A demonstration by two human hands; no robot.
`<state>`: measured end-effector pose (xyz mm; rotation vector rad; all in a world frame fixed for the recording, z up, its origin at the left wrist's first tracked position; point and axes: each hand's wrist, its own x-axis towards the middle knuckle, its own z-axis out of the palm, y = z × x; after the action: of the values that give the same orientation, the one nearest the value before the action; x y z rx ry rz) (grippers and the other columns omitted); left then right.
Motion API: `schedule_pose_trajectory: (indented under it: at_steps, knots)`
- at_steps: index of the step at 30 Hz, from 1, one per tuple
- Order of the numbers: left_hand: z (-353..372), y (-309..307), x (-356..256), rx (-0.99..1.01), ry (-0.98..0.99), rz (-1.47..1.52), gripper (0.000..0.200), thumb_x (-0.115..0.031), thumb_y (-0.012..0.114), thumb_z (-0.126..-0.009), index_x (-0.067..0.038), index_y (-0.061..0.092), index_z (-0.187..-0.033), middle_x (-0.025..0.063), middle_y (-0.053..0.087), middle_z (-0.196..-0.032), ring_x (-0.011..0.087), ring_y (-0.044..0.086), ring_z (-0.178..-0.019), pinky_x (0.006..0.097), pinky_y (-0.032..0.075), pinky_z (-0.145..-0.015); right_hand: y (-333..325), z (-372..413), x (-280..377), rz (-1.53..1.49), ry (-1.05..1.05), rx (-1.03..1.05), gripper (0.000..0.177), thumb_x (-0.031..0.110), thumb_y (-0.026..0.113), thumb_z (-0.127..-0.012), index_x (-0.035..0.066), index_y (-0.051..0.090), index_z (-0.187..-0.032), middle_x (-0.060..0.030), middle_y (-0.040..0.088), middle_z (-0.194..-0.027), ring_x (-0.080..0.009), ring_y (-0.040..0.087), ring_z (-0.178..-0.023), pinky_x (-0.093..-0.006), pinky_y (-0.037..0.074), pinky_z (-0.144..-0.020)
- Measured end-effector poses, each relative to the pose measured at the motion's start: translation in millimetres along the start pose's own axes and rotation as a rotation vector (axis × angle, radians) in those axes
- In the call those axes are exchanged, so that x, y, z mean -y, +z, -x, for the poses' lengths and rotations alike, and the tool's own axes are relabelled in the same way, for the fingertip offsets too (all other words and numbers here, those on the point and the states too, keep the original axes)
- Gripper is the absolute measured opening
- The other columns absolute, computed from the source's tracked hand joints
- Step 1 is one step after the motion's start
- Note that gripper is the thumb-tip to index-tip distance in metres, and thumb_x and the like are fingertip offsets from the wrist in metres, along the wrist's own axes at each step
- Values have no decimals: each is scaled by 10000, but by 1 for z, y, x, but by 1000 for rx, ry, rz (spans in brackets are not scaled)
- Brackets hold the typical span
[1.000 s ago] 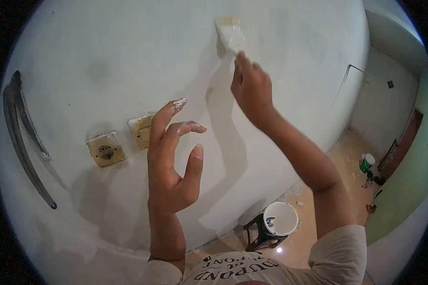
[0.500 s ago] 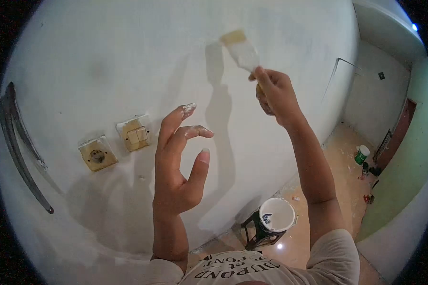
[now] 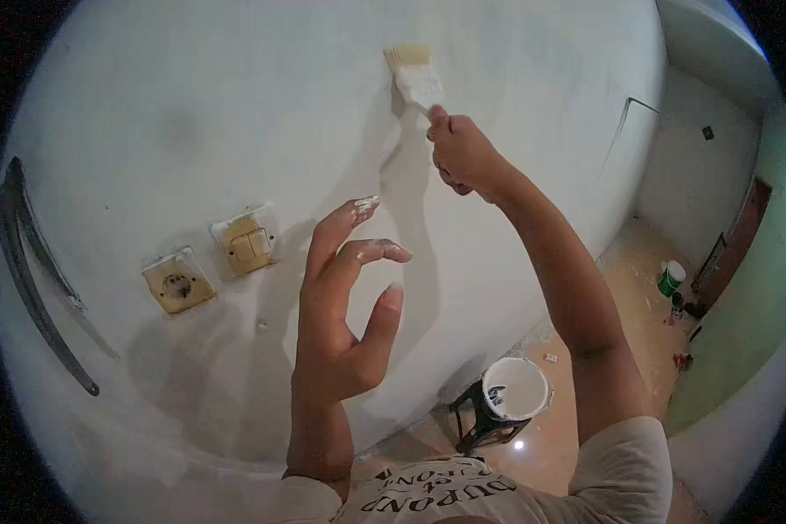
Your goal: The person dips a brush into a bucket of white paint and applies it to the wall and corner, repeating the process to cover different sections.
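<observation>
Fingers of the right hand [image 3: 467,157] close around the handle of a paintbrush [image 3: 419,83], its bristles seemingly back against the pale wall [image 3: 279,113] after hanging clear half a second earlier, suggesting brushing resumes. The left hand [image 3: 336,332], fingertips paint-smeared, curls empty with thumb apart near a light switch [image 3: 250,249], while a white bucket [image 3: 526,384] stands below.

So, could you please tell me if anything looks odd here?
The wall socket and light switch look soiled: patchy yellowish with uneven white edges. The left hand also has white smears on its fingers.
</observation>
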<state>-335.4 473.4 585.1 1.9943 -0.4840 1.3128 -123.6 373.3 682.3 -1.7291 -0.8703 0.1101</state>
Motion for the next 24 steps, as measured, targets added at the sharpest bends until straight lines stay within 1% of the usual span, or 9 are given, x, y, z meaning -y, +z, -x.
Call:
schedule_pose_trajectory:
  at_steps: [3, 5, 6, 9, 11, 12, 19, 21, 24]
  knots:
    - [-1, 1, -8, 8, -5, 22, 274, -55, 587, -812, 67, 658, -1048, 233, 467, -1433, 366, 468, -1325, 462, 389, -1082, -7, 23, -5, 129, 113, -2, 513, 440, 321, -1096, 5, 545, -941, 54, 302, -544, -82, 250, -398, -308, 219, -362]
    - [0, 0, -10, 38, 16, -25, 284, -59, 584, -819, 71, 656, -1061, 228, 462, -1440, 363, 465, -1329, 460, 390, -1083, -21, 37, -3, 593, 115, -14, 502, 401, 361, -1091, -16, 610, -964, -13, 420, -523, -140, 356, -410, -344, 312, -390]
    - [2, 1, -7, 20, -3, 25, 288, -67, 587, -825, 71, 656, -1067, 227, 461, -1441, 363, 462, -1333, 461, 390, -1085, -35, 27, -25, 743, -107, -55, 373, 286, 459, -1045, -25, 662, -1009, -194, 662, -713, -298, 650, -615, -455, 515, -583]
    - [5, 1, -12, -12, -58, 121, 285, -77, 590, -831, 64, 660, -1069, 229, 463, -1438, 367, 454, -1343, 467, 387, -1088, -47, 42, 11, 1089, -76, -254, 266, 262, 577, -990, 27, 696, -952, -180, 696, -776, -314, 695, -741, -456, 533, -665]
    - [5, -2, -14, -28, -95, 165, 279, -79, 590, -832, 57, 664, -1064, 230, 465, -1434, 370, 450, -1349, 472, 384, -1090, -59, 45, 23, 1213, -532, -484, 175, 255, 687, -930, 88, 724, -969, -94, 692, -713, -284, 656, -660, -408, 506, -620]
    - [6, -5, -12, -3, -53, 75, 274, -82, 593, -831, 49, 666, -1060, 232, 467, -1430, 374, 447, -1353, 476, 378, -1095, -65, 41, 35, 1186, -562, -505, 129, 221, 743, -873, 116, 739, -947, -78, 696, -714, -267, 664, -685, -404, 510, -625]
    - [8, -10, -12, -50, -51, 13, 230, -96, 600, -833, -4, 678, -1029, 234, 485, -1410, 377, 434, -1373, 486, 356, -1118, -87, -21, 111, 1494, -1059, -676, 136, 224, 687, -909, 99, 719, -867, -61, 674, -698, -242, 677, -660, -401, 541, -609]
    - [6, -12, -13, -17, -52, -58, 227, -82, 595, -831, 0, 676, -1026, 227, 479, -1416, 375, 429, -1378, 485, 358, -1117, -82, -28, 140, 1479, -818, -716, 129, 190, 685, -922, 95, 736, -850, -73, 701, -744, -220, 673, -693, -396, 522, -617]
    - [7, -5, -14, -38, -81, 27, 219, -66, 597, -823, 11, 674, -1013, 222, 473, -1422, 371, 428, -1381, 485, 362, -1115, -90, -32, 151, 1396, -962, -880, 198, 272, 681, -930, 118, 731, -816, -62, 689, -694, -237, 660, -627, -388, 508, -593]
